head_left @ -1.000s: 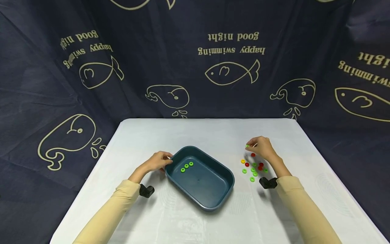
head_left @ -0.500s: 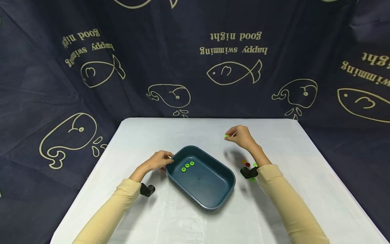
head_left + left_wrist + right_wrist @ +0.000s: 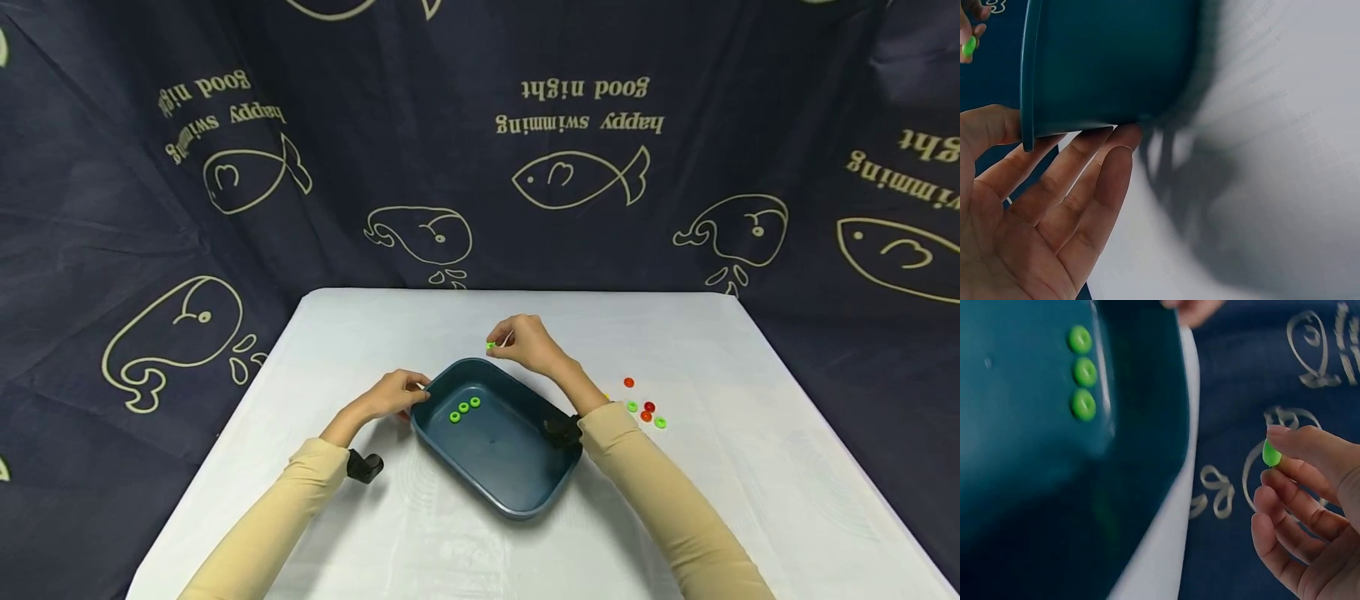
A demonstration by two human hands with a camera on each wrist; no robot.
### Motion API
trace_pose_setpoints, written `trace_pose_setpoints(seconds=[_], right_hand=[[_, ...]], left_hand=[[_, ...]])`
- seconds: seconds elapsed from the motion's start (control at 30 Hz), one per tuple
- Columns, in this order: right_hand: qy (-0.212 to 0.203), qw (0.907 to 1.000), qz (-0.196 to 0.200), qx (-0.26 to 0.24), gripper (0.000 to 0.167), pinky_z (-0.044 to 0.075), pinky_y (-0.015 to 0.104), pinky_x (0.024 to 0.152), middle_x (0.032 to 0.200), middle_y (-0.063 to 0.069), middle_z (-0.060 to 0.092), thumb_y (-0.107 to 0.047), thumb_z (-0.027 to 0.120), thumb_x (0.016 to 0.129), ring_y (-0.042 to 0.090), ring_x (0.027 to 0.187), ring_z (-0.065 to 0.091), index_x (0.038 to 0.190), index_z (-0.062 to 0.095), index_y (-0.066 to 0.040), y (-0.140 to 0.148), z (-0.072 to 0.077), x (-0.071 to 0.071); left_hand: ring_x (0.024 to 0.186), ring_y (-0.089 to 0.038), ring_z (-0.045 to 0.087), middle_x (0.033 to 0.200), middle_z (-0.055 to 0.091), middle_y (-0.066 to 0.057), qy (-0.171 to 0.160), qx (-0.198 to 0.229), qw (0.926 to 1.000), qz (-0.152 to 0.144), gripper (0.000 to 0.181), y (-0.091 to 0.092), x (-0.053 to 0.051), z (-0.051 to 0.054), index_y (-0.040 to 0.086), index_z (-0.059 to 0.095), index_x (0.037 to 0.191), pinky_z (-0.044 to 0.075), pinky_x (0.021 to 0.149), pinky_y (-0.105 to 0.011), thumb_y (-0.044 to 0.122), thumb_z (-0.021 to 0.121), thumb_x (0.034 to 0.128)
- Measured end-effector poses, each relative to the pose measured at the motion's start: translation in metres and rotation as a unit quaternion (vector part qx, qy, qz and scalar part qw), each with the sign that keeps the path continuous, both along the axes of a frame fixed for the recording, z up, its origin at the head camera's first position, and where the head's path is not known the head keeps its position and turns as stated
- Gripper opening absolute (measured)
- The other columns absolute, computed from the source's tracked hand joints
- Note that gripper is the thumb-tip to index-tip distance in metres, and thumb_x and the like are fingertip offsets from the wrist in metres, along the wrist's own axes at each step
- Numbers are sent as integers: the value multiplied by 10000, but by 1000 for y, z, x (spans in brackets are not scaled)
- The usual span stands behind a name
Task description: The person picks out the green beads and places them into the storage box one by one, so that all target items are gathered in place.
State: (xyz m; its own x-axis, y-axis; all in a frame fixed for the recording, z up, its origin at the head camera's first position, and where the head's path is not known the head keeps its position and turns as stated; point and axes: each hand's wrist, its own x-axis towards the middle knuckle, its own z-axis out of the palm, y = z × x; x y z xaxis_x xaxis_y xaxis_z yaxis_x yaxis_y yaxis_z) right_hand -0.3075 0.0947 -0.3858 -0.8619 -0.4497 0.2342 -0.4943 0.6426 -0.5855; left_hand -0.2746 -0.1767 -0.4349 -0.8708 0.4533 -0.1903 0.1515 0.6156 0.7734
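Note:
My left hand (image 3: pixel 387 395) grips the left end of a dark blue-green plastic basin (image 3: pixel 487 467), thumb at the rim and fingers on the outer wall, as the left wrist view shows. In the basin, three green rings (image 3: pixel 464 407) lie in a slanting row near that end. My right hand (image 3: pixel 528 343) is raised near the basin's far edge. Between its thumb and index finger it pinches a small green ring (image 3: pixel 1270 454), seen edge-on in the right wrist view. The right forearm passes over the basin's right corner and hides part of it.
Right of the basin, several loose rings lie on the white table (image 3: pixel 712 500), among them a red one (image 3: pixel 628 382) and a green one (image 3: pixel 661 423). The sleeve hides others. Behind the table hangs a dark patterned curtain (image 3: pixel 337 100).
My right hand has carried the green ring leftward from the loose pile to the basin's far side. The left hand and the rings in the basin have stayed put.

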Motion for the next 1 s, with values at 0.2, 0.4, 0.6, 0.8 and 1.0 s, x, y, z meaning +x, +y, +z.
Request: trace_pose_setpoints(seconds=[0.2,0.4,0.6,0.8,1.0], right_hand=[[91,9977,656,154,119,527,178,634,843,29,719,-145,748,795,123,741,647,896,744,-84,-35,-18,7],[46,9935,1048,449,125,519,142,633,828,17,720,-160,752,793,92,731,653,893,743,-86,-61,-39,15],[-179,9895,1185,807,143,509,125,647,883,0,724,-204,753,795,80,769,658,907,741,-117,-74,-55,21],[-111,9850,1296,1129,131,492,102,623,875,-20,721,-217,769,779,59,780,651,875,748,-131,-81,-68,27],[144,9810,1350,1383,118,476,117,608,894,-19,676,-242,792,754,66,800,615,833,757,-163,-85,-76,29]], left_hand=[[754,-291,672,1053,650,-267,-28,23,10000,-17,352,-1,-4,-1,-63,557,1233,589,605,-405,132,527,941],[839,-302,671,1085,644,-262,-142,7,9999,-1,346,-2,-4,-4,-44,561,1237,591,616,-391,144,517,950],[823,-301,668,1095,634,-267,-145,-19,9999,-83,352,-4,-4,-5,-35,556,1248,591,626,-400,168,501,965],[798,-285,674,1070,648,-249,-106,34,9998,-156,336,-5,-4,-6,-29,562,1238,592,621,-383,161,491,971],[726,-180,657,1069,653,-227,-66,0,9999,-96,344,-5,-4,-6,-30,552,1253,590,611,-368,154,489,970]])
